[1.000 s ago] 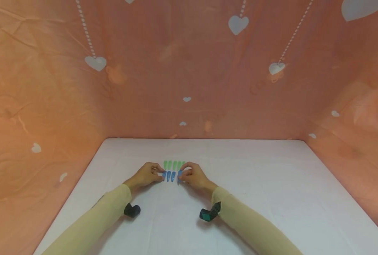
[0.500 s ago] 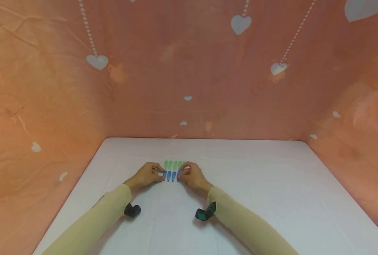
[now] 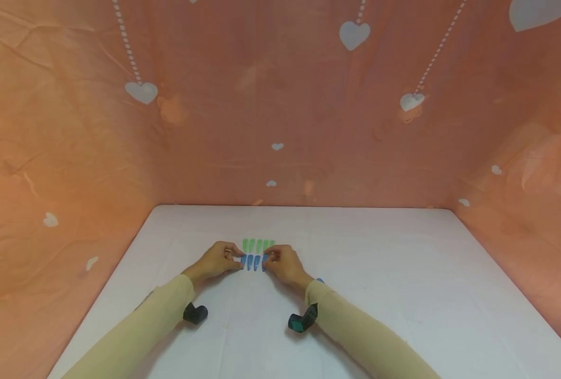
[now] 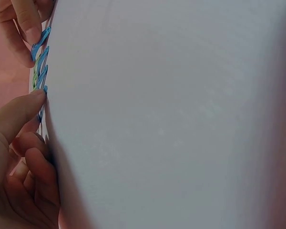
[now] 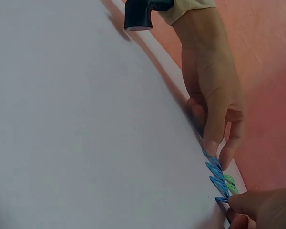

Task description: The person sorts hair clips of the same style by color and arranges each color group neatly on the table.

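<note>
Blue teardrop-shaped snap hair clips [image 3: 250, 262] lie in a short row on the white table. Just beyond them runs a matching row of green clips [image 3: 252, 246]. My left hand [image 3: 216, 260] pinches the leftmost blue clip [image 3: 243, 260] between thumb and forefinger, its other fingers curled beneath. At the row's other end, the thumb and forefinger of my right hand [image 3: 286, 265] grip a blue clip [image 5: 221, 199], a small gap away from its neighbour. The left wrist view shows that same clip [image 4: 40, 44] partly covered by the right fingertips.
Another blue piece [image 3: 320, 280] peeks out behind the right wrist, mostly hidden by the sleeve. A dark wrist camera [image 3: 195, 314] hangs under the left cuff and another camera [image 3: 303, 319] under the right. Orange heart-printed cloth [image 3: 280, 105] walls the white table's [image 3: 403, 263] back and sides.
My right hand has shifted slightly left and nearer with its blue clip, narrowing the gap in the row. Behind the right wrist a blue piece has come into view. My left hand stays put.
</note>
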### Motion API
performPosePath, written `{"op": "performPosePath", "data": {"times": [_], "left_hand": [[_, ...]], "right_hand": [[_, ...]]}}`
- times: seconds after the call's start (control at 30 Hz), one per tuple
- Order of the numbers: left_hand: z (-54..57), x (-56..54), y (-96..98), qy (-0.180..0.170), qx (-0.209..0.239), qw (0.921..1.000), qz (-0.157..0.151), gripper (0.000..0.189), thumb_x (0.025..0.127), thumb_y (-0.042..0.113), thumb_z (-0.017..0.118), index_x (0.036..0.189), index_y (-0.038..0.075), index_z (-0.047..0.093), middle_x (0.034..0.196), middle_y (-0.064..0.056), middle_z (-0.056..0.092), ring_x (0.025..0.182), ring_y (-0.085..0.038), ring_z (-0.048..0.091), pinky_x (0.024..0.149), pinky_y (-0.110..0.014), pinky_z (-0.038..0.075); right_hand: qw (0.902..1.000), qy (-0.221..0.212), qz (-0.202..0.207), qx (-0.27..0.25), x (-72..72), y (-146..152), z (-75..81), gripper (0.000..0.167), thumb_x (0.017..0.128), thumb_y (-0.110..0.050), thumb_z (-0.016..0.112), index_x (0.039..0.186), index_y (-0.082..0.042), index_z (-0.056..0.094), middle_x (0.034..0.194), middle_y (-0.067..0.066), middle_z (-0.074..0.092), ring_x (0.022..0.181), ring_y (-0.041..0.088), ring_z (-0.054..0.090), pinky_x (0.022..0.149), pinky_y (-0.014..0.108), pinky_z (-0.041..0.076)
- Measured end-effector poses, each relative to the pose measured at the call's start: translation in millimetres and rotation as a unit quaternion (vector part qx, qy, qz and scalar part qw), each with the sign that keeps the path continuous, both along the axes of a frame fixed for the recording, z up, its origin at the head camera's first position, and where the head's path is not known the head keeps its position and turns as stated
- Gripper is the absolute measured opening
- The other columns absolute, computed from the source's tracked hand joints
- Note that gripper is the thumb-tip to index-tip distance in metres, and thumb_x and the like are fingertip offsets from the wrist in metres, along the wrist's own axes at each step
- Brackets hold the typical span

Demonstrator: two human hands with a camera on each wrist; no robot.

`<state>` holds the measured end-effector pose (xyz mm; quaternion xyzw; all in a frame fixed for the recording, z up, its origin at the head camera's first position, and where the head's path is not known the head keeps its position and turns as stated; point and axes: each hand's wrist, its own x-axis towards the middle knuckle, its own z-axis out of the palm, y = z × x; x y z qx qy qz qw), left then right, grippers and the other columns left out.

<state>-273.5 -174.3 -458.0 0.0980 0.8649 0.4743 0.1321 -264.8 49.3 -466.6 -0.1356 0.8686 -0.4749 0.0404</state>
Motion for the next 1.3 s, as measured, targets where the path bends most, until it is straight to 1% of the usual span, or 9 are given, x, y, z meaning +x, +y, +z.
{"op": "performPosePath", "data": {"times": [0.13,0.27,0.47,0.63,0.77,0.93,1.0,1.17,1.3], "left_hand": [[0.9,0.0,0.3,0.004,-0.002,1.0,-0.005,0.031,0.087,0.004,0.074,0.116,-0.007,0.068,0.056,0.006,0.045,0.052,-0.007,0.038,0.051,-0.02,0.031],[1.5,0.1,0.8,0.009,-0.011,0.9999,-0.005,0.031,0.088,0.004,0.074,0.116,-0.006,0.068,0.056,0.006,0.045,0.053,-0.008,0.038,0.052,-0.02,0.032],[2.2,1.7,1.5,0.007,-0.014,0.9999,-0.001,0.031,0.088,0.005,0.074,0.116,-0.006,0.068,0.057,0.005,0.046,0.054,-0.008,0.039,0.052,-0.021,0.032],[2.9,2.9,2.2,0.002,-0.016,0.9999,0.004,0.031,0.088,0.006,0.074,0.116,-0.005,0.068,0.058,0.004,0.047,0.054,-0.008,0.04,0.052,-0.021,0.033],[3.0,3.2,2.3,-0.001,-0.022,0.9998,0.005,0.031,0.088,0.007,0.074,0.117,-0.004,0.068,0.058,0.005,0.048,0.054,-0.008,0.04,0.053,-0.021,0.033],[3.1,2.7,2.6,0.001,-0.026,0.9997,0.0,0.032,0.088,0.008,0.074,0.117,-0.004,0.068,0.058,0.005,0.048,0.053,-0.007,0.04,0.053,-0.021,0.033],[3.0,2.6,2.7,-0.001,-0.024,0.9997,0.003,0.031,0.088,0.007,0.074,0.117,-0.004,0.068,0.058,0.005,0.049,0.053,-0.007,0.04,0.053,-0.021,0.033],[2.5,3.2,3.2,0.003,-0.021,0.9998,0.002,0.031,0.088,0.006,0.074,0.117,-0.005,0.068,0.058,0.005,0.048,0.053,-0.007,0.04,0.052,-0.02,0.032],[4.1,3.8,3.7,0.005,-0.02,0.9998,0.0,0.031,0.088,0.006,0.074,0.116,-0.005,0.068,0.058,0.004,0.048,0.053,-0.008,0.04,0.052,-0.021,0.032]], "right_hand": [[0.9999,-0.013,-0.005,0.0,-0.4,0.4,-0.1,0.028,0.085,-0.002,0.072,0.114,0.0,0.071,0.087,0.007,0.068,0.077,0.013,0.057,0.075,0.026,0.047],[0.9995,-0.028,-0.002,-0.014,-2.1,1.1,-0.1,0.026,0.086,-0.002,0.073,0.113,0.0,0.07,0.083,0.006,0.067,0.075,0.012,0.057,0.072,0.024,0.046],[0.9992,-0.027,0.005,-0.029,-3.8,2.1,-1.1,0.025,0.085,0.0,0.074,0.11,0.003,0.071,0.078,0.006,0.066,0.071,0.01,0.056,0.071,0.022,0.045],[0.9995,-0.029,-0.002,-0.012,-3.4,2.6,0.1,0.025,0.085,-0.002,0.075,0.11,0.001,0.071,0.079,0.007,0.067,0.072,0.011,0.056,0.071,0.022,0.044],[0.9992,-0.04,-0.01,0.001,-3.1,2.4,1.0,0.025,0.086,-0.003,0.074,0.11,0.0,0.072,0.08,0.006,0.066,0.072,0.012,0.055,0.068,0.022,0.043],[0.9993,-0.03,-0.008,0.019,-3.1,1.5,2.8,0.024,0.085,-0.003,0.075,0.109,0.001,0.072,0.078,0.005,0.063,0.07,0.013,0.053,0.065,0.022,0.041],[0.9994,-0.024,-0.007,0.026,-2.8,1.2,3.3,0.023,0.085,-0.004,0.076,0.108,0.0,0.073,0.077,0.004,0.061,0.069,0.013,0.052,0.064,0.023,0.04],[0.9994,-0.018,-0.005,0.03,-1.3,1.4,4.6,0.022,0.085,-0.004,0.076,0.106,0.0,0.074,0.076,0.002,0.057,0.07,0.013,0.05,0.063,0.024,0.039],[0.9995,-0.018,-0.005,0.027,-0.9,1.4,6.5,0.021,0.085,-0.004,0.076,0.105,0.001,0.074,0.076,0.003,0.058,0.07,0.014,0.05,0.063,0.023,0.039]]}}
